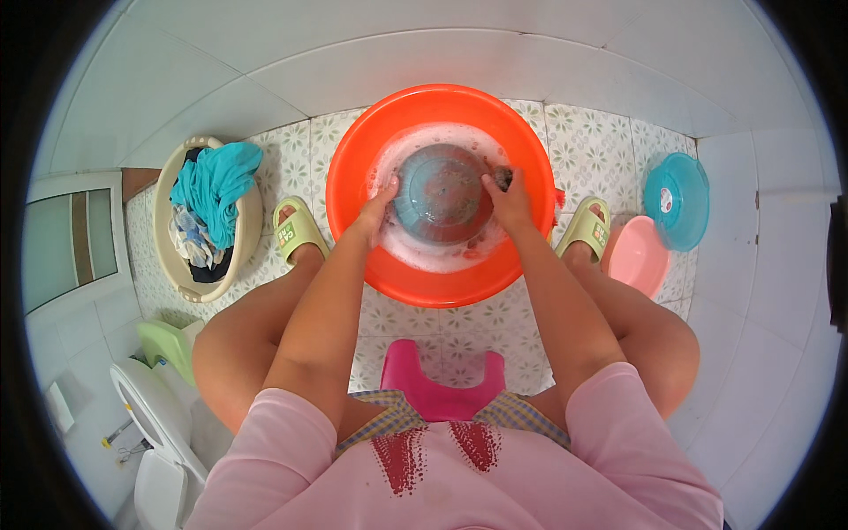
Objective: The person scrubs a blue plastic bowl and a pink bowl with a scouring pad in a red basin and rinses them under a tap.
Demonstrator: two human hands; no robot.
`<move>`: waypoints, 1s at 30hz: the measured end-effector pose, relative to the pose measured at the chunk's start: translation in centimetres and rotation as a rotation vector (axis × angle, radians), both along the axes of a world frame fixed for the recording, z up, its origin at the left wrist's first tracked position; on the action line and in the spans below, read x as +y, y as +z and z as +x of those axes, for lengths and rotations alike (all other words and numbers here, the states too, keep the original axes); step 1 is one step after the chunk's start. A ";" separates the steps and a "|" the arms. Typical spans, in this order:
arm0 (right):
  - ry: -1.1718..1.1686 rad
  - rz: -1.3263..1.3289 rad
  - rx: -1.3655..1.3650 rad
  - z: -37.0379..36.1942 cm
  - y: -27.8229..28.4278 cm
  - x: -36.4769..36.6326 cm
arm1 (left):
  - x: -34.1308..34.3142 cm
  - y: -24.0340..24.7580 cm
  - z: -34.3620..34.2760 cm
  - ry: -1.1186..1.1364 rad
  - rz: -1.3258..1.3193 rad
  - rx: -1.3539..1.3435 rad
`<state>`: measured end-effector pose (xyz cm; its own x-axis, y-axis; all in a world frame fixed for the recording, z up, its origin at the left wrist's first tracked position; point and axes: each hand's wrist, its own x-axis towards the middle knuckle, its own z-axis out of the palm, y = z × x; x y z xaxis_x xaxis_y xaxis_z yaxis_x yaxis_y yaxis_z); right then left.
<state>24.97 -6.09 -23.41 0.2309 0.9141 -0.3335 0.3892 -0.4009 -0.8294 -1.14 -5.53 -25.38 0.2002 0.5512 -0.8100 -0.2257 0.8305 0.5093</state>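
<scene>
A round, translucent grey-blue bowl [433, 190] lies in white suds [411, 252] inside a large orange basin [442, 287]. It looks bottom up, though glare makes this hard to confirm. My left hand [380, 210] grips the bowl's left edge, its fingers partly hidden by suds and the bowl. At the opposite edge, my right hand [511, 205] is closed round a small dark scouring pad [503, 178], with the thumb against the bowl.
A cream basket [164, 221] of clothes [216, 190] stands left. Blue [698, 199] and pink [640, 256] basins sit right. My slippered feet flank the orange basin, with a pink stool [442, 402] under me. Behind the basin rises a tiled wall [397, 57]; a toilet [155, 406] is lower left.
</scene>
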 end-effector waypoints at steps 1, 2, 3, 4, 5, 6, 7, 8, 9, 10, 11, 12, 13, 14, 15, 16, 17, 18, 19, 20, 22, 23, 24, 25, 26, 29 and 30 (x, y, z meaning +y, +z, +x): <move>-0.001 -0.004 -0.008 0.0 0.4 0.0 | -0.1 3.3 0.9 0.003 -0.063 0.044; 0.020 0.035 -0.068 -1.2 1.6 0.3 | -0.6 3.3 0.0 0.015 -0.063 0.057; 0.038 0.074 -0.128 -2.3 2.6 0.6 | -1.1 3.1 -0.9 0.118 0.039 -0.054; 0.039 0.072 -0.130 -2.6 2.9 0.6 | -1.4 3.3 -0.8 0.210 0.138 -0.180; 0.064 0.197 -0.145 -2.8 3.1 0.6 | -1.7 3.5 -0.7 0.210 0.136 -0.181; 0.088 0.322 -0.159 -3.0 3.4 0.5 | -1.9 3.6 -0.5 0.289 0.176 -0.110; 0.086 0.321 -0.157 -3.1 3.6 0.6 | -1.9 4.1 -0.3 0.368 0.219 -0.036; 0.078 0.419 -0.166 -3.1 3.8 0.7 | -1.6 4.1 -0.6 0.365 0.220 -0.033; 0.070 0.517 -0.174 -3.2 4.0 0.7 | -1.0 4.1 -1.0 0.363 0.271 0.069; 0.068 0.516 -0.164 -3.8 4.5 0.7 | -0.6 4.1 -1.6 0.363 0.323 0.179; -0.017 0.453 -0.001 -4.4 5.3 0.8 | -0.3 4.0 -1.9 0.360 0.322 0.184; -0.102 0.388 0.162 -4.9 5.9 0.9 | 0.0 3.8 -2.2 0.375 0.330 0.256; -0.107 0.389 0.168 -5.3 6.3 1.0 | 0.5 3.9 -2.2 0.389 0.341 0.327; -0.032 0.325 0.270 -5.6 6.5 1.1 | 0.8 4.0 -2.2 0.402 0.352 0.398; 0.044 0.260 0.372 -5.9 6.6 1.2 | 1.1 4.0 -2.2 0.398 0.356 0.405; 0.037 0.261 0.375 -6.0 6.6 1.2 | 1.2 4.2 -1.8 0.432 0.371 0.443; 0.142 0.373 0.171 -6.1 6.4 1.1 | 1.3 4.3 -1.5 0.466 0.387 0.481; 0.246 0.480 -0.036 -6.1 6.2 1.1 | 1.3 4.2 -1.4 0.459 0.388 0.482; 0.255 0.519 -0.037 -5.8 5.3 1.2 | 1.3 3.9 -1.5 0.459 0.358 0.539; 0.249 0.520 -0.037 -5.2 4.6 1.1 | 1.3 3.5 -1.6 0.459 0.327 0.596; 0.156 0.358 0.048 -4.1 3.3 1.0 | 1.2 2.7 -1.6 0.463 0.366 0.623; 0.152 0.358 0.049 -3.5 2.8 0.9 | 1.2 2.4 -1.7 0.472 0.403 0.651; 0.121 0.322 0.059 -2.9 2.2 0.9 | 1.2 2.1 -1.8 0.469 0.404 0.651; 0.090 0.283 0.065 -2.3 1.9 0.8 | 1.2 2.3 -1.6 0.441 0.400 0.680; 0.088 0.279 0.061 -1.8 1.4 0.8 | 1.2 2.5 -1.4 0.414 0.396 0.709; 0.007 0.271 -0.092 -0.1 0.8 0.7 | 1.7 3.8 0.1 0.385 0.460 0.673; 0.008 0.282 -0.101 0.5 0.8 0.5 | 1.8 3.8 0.6 0.379 0.464 0.674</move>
